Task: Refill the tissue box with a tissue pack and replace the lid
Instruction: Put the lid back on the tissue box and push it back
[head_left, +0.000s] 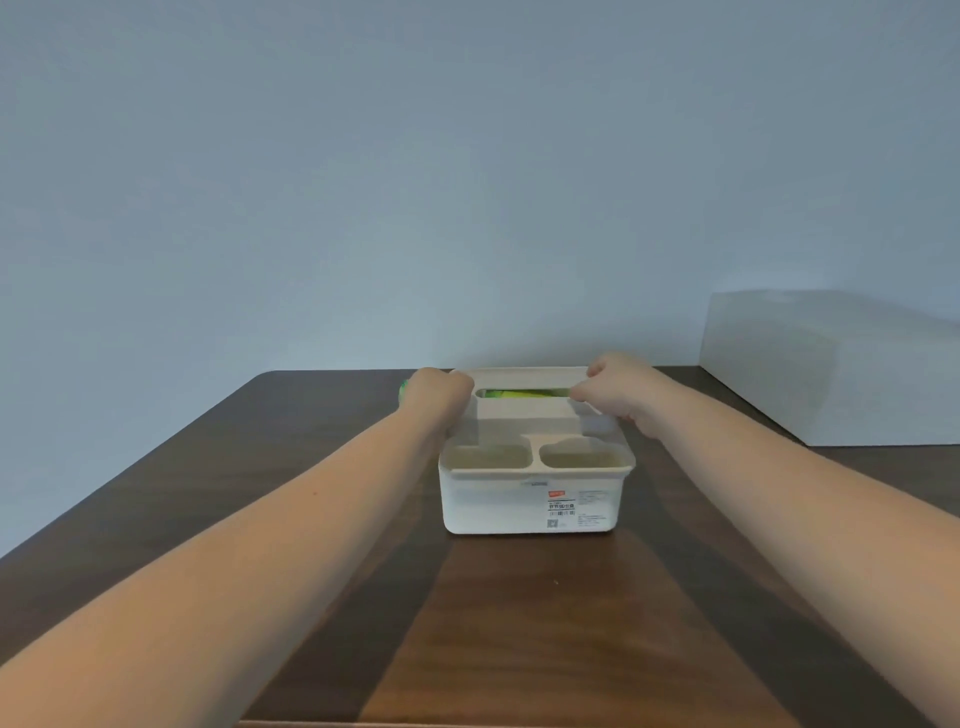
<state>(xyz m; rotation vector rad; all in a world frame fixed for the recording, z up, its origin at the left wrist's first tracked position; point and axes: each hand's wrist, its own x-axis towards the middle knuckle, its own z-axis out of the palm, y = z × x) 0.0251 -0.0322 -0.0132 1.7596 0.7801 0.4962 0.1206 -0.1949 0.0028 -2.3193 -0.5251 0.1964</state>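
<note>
A white plastic tissue box (498, 506) stands in the middle of the dark wooden table (519, 623), a label on its front. Its beige lid (527, 413) has a slot and two cup wells at the front. The lid's far end sits raised above the box. Through the slot shows a green and yellow tissue pack (524, 394). My left hand (439, 397) grips the lid's left end and my right hand (621, 392) grips its right end. A bit of green (404, 387) peeks out behind my left hand.
A pale grey box-like object (831, 369) stands at the table's back right corner against the plain wall. The table's far edge runs just behind the tissue box.
</note>
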